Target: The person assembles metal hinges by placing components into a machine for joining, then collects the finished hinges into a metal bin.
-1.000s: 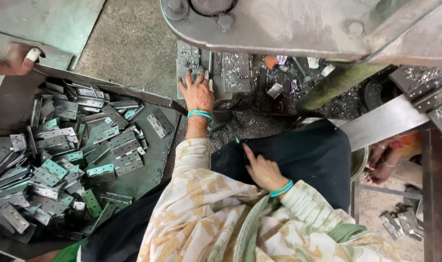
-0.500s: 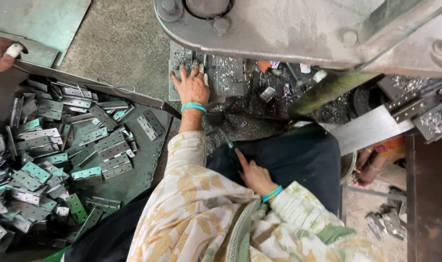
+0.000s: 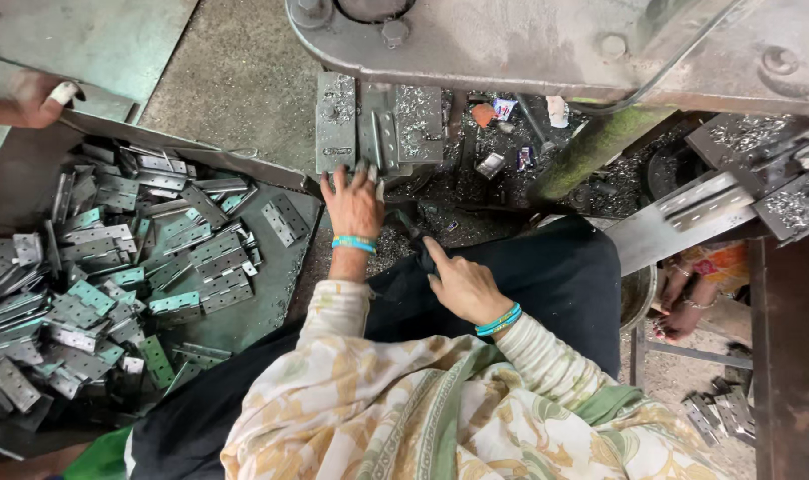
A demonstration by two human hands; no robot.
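My left hand (image 3: pixel 355 203) reaches forward with its fingers spread on the edge of the grey metal die block (image 3: pixel 378 124) under the press frame (image 3: pixel 547 40). It holds nothing I can see. My right hand (image 3: pixel 462 284) rests flat on my dark lap cloth (image 3: pixel 556 276), forefinger pointing toward the press. Both wrists carry blue bangles. A heap of grey metal hinge plates (image 3: pixel 111 276) lies in a tray to the left of my left hand.
Another person's hand (image 3: pixel 36 98) grips the tray's far left rim (image 3: pixel 191 147). Metal chips and scraps (image 3: pixel 493 151) litter the press bed. A metal chute (image 3: pixel 689 222) and bare feet (image 3: pixel 689 311) are at the right. More hinges (image 3: pixel 716 413) lie on the floor.
The view has shifted slightly. My left hand has stayed on the die block with fingers spread; my right hand remains on my lap.
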